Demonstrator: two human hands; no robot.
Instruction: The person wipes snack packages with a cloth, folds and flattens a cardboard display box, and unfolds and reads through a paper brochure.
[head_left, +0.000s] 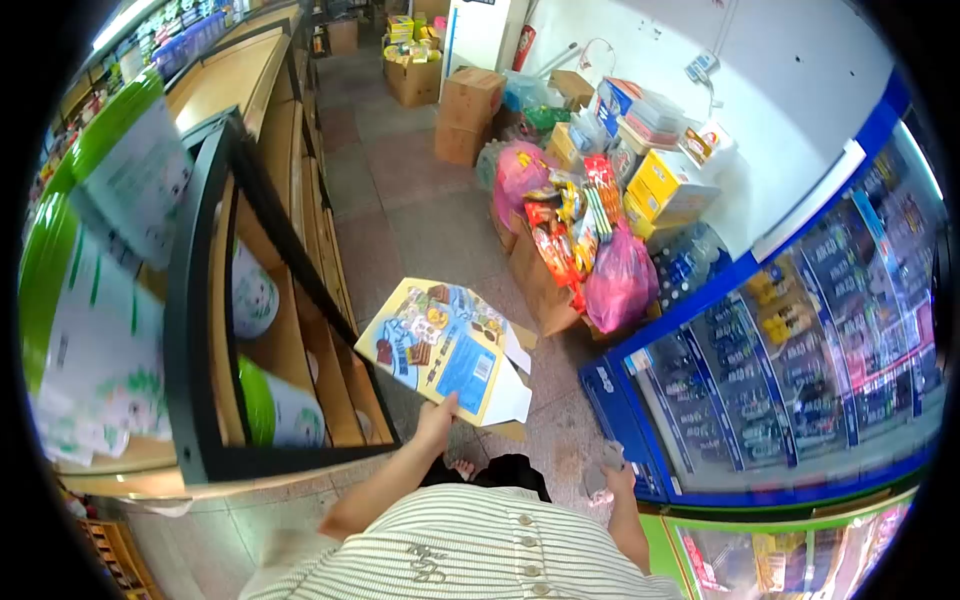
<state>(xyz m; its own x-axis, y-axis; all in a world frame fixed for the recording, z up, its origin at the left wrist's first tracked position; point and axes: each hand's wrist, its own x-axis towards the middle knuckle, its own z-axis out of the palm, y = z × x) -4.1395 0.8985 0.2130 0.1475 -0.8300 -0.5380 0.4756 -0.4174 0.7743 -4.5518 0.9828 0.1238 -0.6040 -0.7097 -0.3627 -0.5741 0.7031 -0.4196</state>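
In my left hand is a printed cardboard box, yellow and blue with cartoon pictures and a barcode. My thumb lies on its printed face and the fingers are hidden beneath. White flaps stick out at the box's right end, and brown cardboard shows behind it. My right hand hangs low by the blue fridge's base, closed around a small greyish, pinkish item that I cannot make out.
Shelving with green-lidded white tubs runs along the left. On the right stands a blue drinks fridge. Ahead, snack packets, a pink bag and cartons line the wall. A tiled aisle runs between.
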